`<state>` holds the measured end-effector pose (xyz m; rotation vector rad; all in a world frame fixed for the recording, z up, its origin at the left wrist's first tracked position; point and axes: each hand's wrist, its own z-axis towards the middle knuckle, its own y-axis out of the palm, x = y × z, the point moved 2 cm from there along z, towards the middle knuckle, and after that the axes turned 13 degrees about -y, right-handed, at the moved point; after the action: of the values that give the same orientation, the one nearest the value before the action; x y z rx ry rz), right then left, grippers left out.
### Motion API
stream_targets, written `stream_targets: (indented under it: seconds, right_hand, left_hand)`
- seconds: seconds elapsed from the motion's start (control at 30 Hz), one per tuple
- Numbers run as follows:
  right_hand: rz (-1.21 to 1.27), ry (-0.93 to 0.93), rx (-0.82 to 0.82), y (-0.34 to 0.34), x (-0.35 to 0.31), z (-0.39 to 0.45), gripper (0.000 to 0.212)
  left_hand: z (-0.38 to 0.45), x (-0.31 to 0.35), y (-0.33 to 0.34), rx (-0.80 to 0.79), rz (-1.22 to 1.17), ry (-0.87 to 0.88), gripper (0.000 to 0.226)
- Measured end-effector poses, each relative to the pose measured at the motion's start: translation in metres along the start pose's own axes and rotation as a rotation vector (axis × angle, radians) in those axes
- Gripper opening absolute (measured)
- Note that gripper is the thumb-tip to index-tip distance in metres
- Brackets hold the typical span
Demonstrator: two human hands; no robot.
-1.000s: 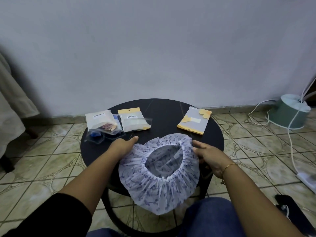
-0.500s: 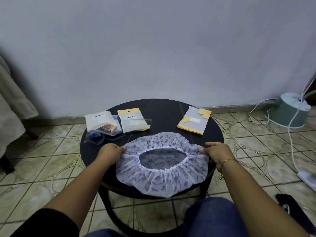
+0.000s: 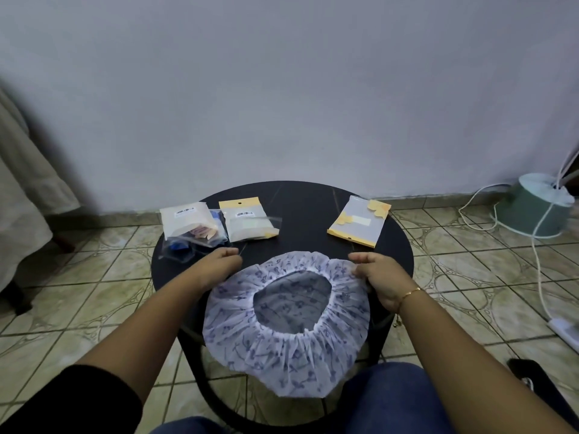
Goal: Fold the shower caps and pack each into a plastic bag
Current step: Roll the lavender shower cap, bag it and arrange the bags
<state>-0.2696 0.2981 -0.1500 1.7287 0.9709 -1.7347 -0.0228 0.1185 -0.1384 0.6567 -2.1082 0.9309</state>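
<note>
Head view, looking down at your own forearms over a small round black table (image 3: 307,208). Several things are hard to read: your left hand's (image 3: 219,264) fingertips disappear behind the edge of the shower cap (image 3: 282,346), so you cannot tell whether they grip it or only rest against it. The near part of the cap hangs over the table edge toward your lap, covering the rim there. The pile of packets (image 3: 194,230) beyond your left hand is a jumble, its contents unclear. A dark object on the floor at lower right is cut off by the frame.

Your right hand (image 3: 380,277) has its fingers curled, pinching the ruffled far-right edge of the cap. The cap, white with a blue print, lies between your hands with its elastic opening facing up. Just beyond your left hand lies a filled plastic bag (image 3: 250,223) with a yellow header; beyond your right hand lies a flat bag (image 3: 360,220) with yellow trim.
</note>
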Motion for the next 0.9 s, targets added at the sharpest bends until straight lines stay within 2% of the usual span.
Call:
stream_targets:
  seconds: [0.07, 0.17, 0.27, 0.37, 0.43, 0.47, 0.53, 0.6, 0.77, 0.9]
  right_hand:
    - [-0.006, -0.011, -0.045, 0.005, -0.002, 0.001, 0.029]
    - [-0.014, -0.025, -0.110, 0.012, -0.004, 0.002, 0.031]
    - [-0.020, -0.026, -0.149, 0.021, -0.004, 0.001, 0.032]
    - [-0.032, -0.025, -0.143, 0.027, -0.003, 0.002, 0.029]
    - [-0.014, -0.015, -0.097, 0.028, -0.003, 0.004, 0.015]
    - [0.000, -0.013, -0.070, 0.028, -0.004, 0.004, 0.010]
    - [0.002, -0.025, -0.043, 0.028, -0.006, 0.006, 0.013]
    - [-0.013, -0.040, -0.008, 0.028, -0.005, 0.008, 0.004]
    - [0.009, -0.031, 0.208, 0.027, 0.004, 0.015, 0.016]
    - [-0.088, -0.049, 0.232, 0.028, 0.009, 0.018, 0.016]
  left_hand:
    - [0.002, 0.006, 0.004, 0.011, 0.065, 0.008, 0.015]
    - [0.005, 0.012, 0.010, 0.065, 0.183, -0.055, 0.060]
    - [0.008, 0.016, 0.015, 0.072, 0.190, -0.126, 0.073]
    - [0.009, 0.016, 0.019, 0.063, 0.285, -0.161, 0.063]
    - [0.012, 0.014, 0.019, 0.084, 0.321, -0.131, 0.051]
    - [0.014, 0.013, 0.019, 0.094, 0.297, -0.117, 0.046]
    - [0.013, 0.011, 0.019, 0.110, 0.218, -0.093, 0.038]
    - [0.013, 0.007, 0.019, 0.131, 0.157, -0.072, 0.034]
    - [0.013, -0.005, 0.020, 0.217, 0.069, 0.013, 0.029]
    - [0.016, -0.013, 0.021, 0.277, 0.110, 0.042, 0.030]
